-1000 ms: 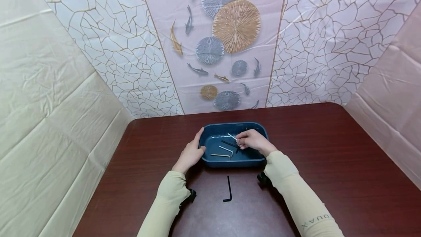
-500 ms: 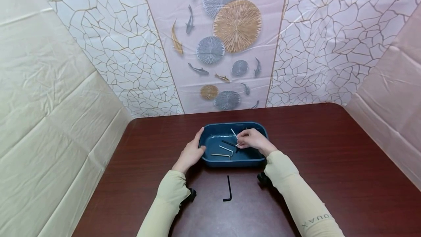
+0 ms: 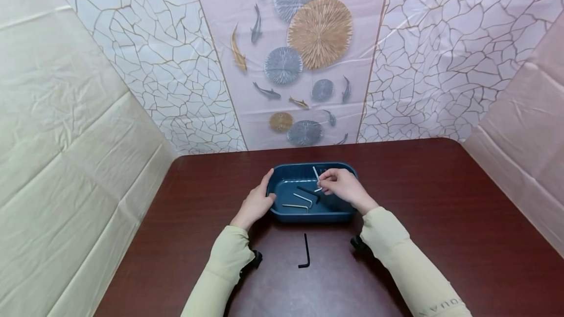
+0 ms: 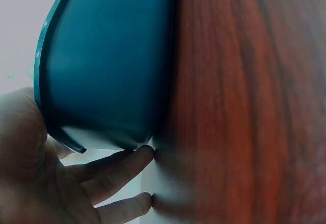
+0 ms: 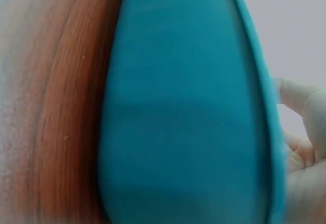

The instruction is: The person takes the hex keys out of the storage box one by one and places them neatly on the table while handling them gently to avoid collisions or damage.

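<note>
A dark blue tray [image 3: 291, 218] stands on the table. At its left end my left hand [image 3: 254, 204] grips the wall, the thumb over the rim and the fingers along the outside. In the left wrist view, fingers [image 4: 122, 175] reach past the tray's corner, some tips down at the tabletop. Over the right half of the tray, my right hand [image 3: 343, 186] pinches a silver hex key [image 3: 315, 172], its long arm pointing up and away. Inside lie a black hex key [image 3: 306, 190], another silver hex key [image 3: 302, 197] and a gold-coloured hex key [image 3: 294, 206].
Nearer the person, a black hex key [image 3: 307, 251] lies on the reddish-brown table [image 3: 423, 190]. Behind the table hangs a patterned cloth [image 3: 304, 97], with plain cloth at both sides. The tray's side wall [image 5: 178, 107] hides the right fingertips in the right wrist view.
My right hand has turned the silver hex key from a flat slant to nearly upright and moved slightly up and right. The left hand and tray have stayed put.
</note>
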Action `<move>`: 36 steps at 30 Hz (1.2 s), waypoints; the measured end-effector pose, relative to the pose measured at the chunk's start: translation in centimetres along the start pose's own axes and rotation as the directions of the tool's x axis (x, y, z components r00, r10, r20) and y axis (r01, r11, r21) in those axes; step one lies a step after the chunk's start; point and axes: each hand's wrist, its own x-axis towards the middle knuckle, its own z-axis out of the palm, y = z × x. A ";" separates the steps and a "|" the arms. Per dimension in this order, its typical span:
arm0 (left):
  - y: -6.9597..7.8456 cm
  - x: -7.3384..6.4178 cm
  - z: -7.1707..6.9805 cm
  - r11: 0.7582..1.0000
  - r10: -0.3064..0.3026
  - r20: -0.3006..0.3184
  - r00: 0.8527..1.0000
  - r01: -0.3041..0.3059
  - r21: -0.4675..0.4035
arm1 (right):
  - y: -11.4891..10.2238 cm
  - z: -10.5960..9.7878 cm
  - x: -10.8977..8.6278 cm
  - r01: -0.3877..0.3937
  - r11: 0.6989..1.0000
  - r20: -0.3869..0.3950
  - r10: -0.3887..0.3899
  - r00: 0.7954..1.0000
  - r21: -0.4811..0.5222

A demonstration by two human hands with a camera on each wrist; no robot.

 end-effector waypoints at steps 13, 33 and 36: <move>0.1 0.2 -0.1 1.000 0.004 0.001 1.000 -0.004 0.007 | -1.1 0.5 -3.3 0.011 0.997 0.002 -0.011 1.000 0.072; 0.0 -0.1 -0.3 1.000 -0.008 0.024 1.000 0.008 -0.020 | -0.6 0.1 -8.0 0.015 0.965 0.092 -0.041 0.995 0.263; 0.0 -0.1 -0.2 1.000 0.002 0.023 1.000 -0.001 -0.025 | -0.4 0.1 -8.7 0.013 0.961 0.106 -0.044 0.993 0.278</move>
